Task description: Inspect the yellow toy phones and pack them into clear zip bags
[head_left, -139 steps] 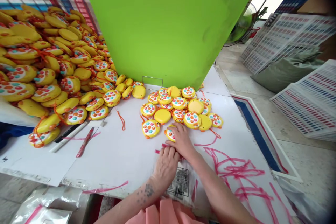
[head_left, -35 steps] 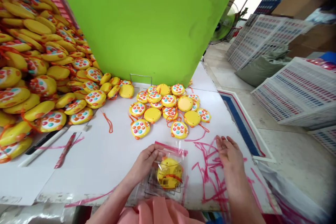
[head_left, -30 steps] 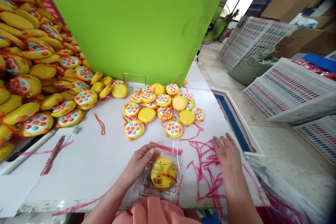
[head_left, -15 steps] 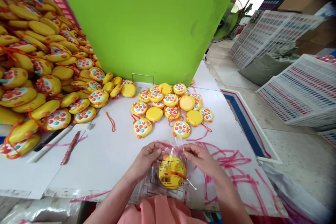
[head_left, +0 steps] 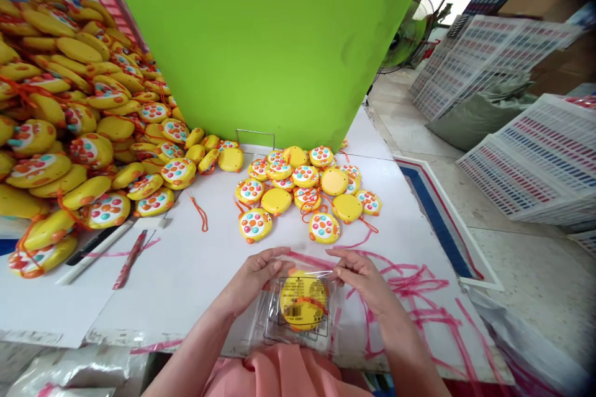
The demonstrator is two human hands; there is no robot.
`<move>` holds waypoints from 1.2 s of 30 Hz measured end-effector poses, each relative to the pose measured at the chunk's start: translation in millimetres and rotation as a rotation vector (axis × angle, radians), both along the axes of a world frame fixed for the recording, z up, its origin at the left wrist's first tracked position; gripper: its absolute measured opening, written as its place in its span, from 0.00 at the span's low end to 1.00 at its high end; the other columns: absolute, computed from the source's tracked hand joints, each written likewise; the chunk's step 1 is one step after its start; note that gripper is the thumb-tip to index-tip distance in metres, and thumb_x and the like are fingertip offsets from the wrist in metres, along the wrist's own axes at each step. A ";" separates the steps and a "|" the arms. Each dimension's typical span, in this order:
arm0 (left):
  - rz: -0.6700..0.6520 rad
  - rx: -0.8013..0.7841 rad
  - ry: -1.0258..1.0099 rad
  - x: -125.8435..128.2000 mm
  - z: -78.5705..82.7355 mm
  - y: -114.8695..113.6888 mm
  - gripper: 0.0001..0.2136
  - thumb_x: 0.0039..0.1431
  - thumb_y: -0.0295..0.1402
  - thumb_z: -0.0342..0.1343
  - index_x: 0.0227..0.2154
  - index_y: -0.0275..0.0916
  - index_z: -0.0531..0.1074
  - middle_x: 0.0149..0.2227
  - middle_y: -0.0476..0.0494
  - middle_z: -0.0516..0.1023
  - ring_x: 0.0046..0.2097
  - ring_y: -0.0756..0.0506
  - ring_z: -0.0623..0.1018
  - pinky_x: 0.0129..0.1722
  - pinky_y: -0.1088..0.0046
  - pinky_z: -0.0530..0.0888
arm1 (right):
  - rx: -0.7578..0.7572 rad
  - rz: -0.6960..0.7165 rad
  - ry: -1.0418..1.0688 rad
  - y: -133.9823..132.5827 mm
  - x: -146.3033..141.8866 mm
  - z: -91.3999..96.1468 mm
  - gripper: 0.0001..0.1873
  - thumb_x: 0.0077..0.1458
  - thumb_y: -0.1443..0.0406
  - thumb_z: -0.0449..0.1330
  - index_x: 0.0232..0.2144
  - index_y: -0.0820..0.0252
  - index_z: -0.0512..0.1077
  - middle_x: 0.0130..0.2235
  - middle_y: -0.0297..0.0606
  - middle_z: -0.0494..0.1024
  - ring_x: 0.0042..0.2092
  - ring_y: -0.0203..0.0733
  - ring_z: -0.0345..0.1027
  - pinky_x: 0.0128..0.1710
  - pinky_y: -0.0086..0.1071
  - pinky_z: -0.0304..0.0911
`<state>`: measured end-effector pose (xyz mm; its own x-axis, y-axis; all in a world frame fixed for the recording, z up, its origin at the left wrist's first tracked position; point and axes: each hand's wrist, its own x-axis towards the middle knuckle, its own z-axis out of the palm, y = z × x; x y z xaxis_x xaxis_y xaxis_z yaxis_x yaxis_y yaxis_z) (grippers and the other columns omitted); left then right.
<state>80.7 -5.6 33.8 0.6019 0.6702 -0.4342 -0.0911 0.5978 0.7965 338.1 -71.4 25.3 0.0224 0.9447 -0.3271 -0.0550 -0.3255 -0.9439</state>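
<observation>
A clear plastic bag [head_left: 269,330] printed with black text and a barcode lies at the table's front edge. Inside it sits a round yellow toy [head_left: 303,313] with an orange cord across it. My left hand [head_left: 258,274] pinches the bag's upper left corner between thumb and fingers. At the upper right corner, my right hand [head_left: 359,273] grips the film the same way, and the bag's top edge is stretched between them. Just beyond my hands, several yellow animal-shaped toys [head_left: 325,227] with coloured buttons and orange cords lie in a loose group.
A big heap of the same toys [head_left: 116,127] fills the left side. A red-patterned cutter [head_left: 130,258], a white stick tool [head_left: 95,251] and a loose orange cord [head_left: 198,213] lie nearby. A tall green panel [head_left: 270,43] blocks the back. White crates [head_left: 535,161] stand right.
My hands have spread the bag's top edge flatter and straighter. The toy now sits lower beneath that edge, fully inside. The view has shifted slightly.
</observation>
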 end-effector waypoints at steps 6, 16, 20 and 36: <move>-0.043 -0.012 -0.005 -8.1 2.2 -1.5 0.20 0.56 0.42 0.60 0.49 0.39 0.72 0.50 0.37 0.77 0.52 0.39 0.75 0.40 0.72 0.75 | 0.002 -0.053 0.018 -4.7 -3.4 -6.3 0.17 0.46 0.62 0.65 0.41 0.57 0.78 0.28 0.36 0.79 0.29 0.38 0.70 0.32 0.31 0.65; -0.149 0.120 0.022 -11.8 15.7 -1.6 0.19 0.59 0.42 0.55 0.50 0.39 0.73 0.52 0.38 0.75 0.54 0.38 0.73 0.45 0.67 0.74 | 0.006 -0.110 0.068 -9.0 -4.1 -9.3 0.17 0.45 0.65 0.65 0.41 0.56 0.78 0.27 0.34 0.78 0.29 0.38 0.70 0.32 0.31 0.65; -0.156 0.174 0.068 -11.5 19.4 -2.1 0.17 0.59 0.40 0.54 0.46 0.37 0.75 0.49 0.38 0.77 0.52 0.39 0.74 0.44 0.68 0.74 | 0.026 -0.119 0.097 -10.3 -3.9 -13.2 0.15 0.46 0.64 0.65 0.40 0.56 0.78 0.27 0.35 0.78 0.29 0.38 0.69 0.32 0.31 0.64; 0.041 0.208 -0.018 -4.6 17.8 -6.5 0.17 0.54 0.36 0.60 0.19 0.37 0.60 0.33 0.42 0.79 0.39 0.46 0.75 0.35 0.76 0.69 | 0.115 -0.069 -0.002 -4.6 -13.2 -1.2 0.15 0.60 0.53 0.52 0.36 0.55 0.71 0.28 0.32 0.71 0.30 0.39 0.65 0.30 0.30 0.59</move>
